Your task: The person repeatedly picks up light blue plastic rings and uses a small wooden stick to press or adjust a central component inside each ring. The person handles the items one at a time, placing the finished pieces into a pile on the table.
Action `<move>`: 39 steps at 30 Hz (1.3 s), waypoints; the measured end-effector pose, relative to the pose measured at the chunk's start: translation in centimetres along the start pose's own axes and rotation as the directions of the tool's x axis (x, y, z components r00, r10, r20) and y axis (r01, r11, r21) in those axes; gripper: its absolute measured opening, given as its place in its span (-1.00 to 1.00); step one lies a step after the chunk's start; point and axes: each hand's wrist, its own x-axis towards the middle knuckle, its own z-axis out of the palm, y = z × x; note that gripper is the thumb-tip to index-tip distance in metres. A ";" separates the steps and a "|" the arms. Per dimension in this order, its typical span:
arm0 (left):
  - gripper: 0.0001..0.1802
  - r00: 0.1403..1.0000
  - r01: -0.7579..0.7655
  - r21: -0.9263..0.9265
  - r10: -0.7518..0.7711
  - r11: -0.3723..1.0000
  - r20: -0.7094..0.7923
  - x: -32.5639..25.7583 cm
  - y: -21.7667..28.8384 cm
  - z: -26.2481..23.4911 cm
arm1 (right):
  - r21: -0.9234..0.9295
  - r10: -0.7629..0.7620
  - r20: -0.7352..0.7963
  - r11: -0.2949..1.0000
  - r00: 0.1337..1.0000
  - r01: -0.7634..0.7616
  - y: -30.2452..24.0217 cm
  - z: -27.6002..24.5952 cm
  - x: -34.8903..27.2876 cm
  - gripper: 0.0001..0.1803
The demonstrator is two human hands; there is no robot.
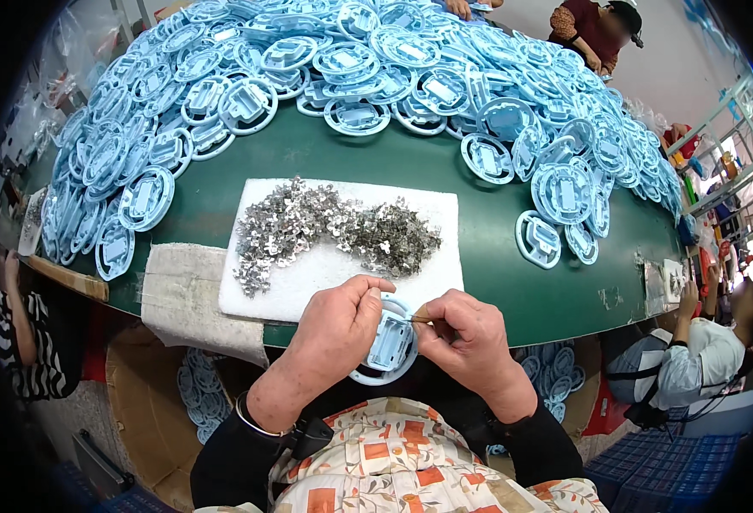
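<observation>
Left hand: the left hand [338, 329] is just past the near edge of the green surface [496, 282], its grip closed around the left rim of a pale blue round plastic part [389, 346], thumb pressed across the top.
Right hand: the right hand [470, 338] is clenched on a thin brown tool [421, 319], whose tip points left onto the part's raised middle.
Blue part: held between both hands, off the surface, just in front of its near edge and above the person's lap.
White pad: a white foam pad [308, 282] lies at the near edge, its front edge touching the hands; a heap of small metal clips [334, 231] spreads over its far half.
Cloth: a folded white cloth [184, 291] hangs over the near edge, just left of the pad.
Blue heap: a pile of blue round parts [351, 77] fills the far edge and both side edges.
Open room: bare green shows between pad and pile, and widest at the near right edge.
Nearby: another person [701, 359] sits past the right edge.
</observation>
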 end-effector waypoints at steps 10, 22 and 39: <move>-0.67 0.999 -0.019 0.009 0.020 1.000 -0.036 0.4 -0.6 0.2 | -0.102 -0.066 0.011 0.993 0.998 0.067 0.1 0.6 0.3 -0.86; -0.67 0.999 -0.014 0.014 0.015 1.000 -0.030 0.4 -0.7 0.3 | -0.025 0.078 -0.019 0.997 0.997 -0.078 -0.3 0.7 -0.3 -0.84; -0.66 0.991 0.071 -0.447 -0.011 0.892 0.135 -1.0 -0.5 -0.5 | 0.611 0.498 0.379 0.499 0.780 -0.615 -0.2 0.1 -1.0 -0.72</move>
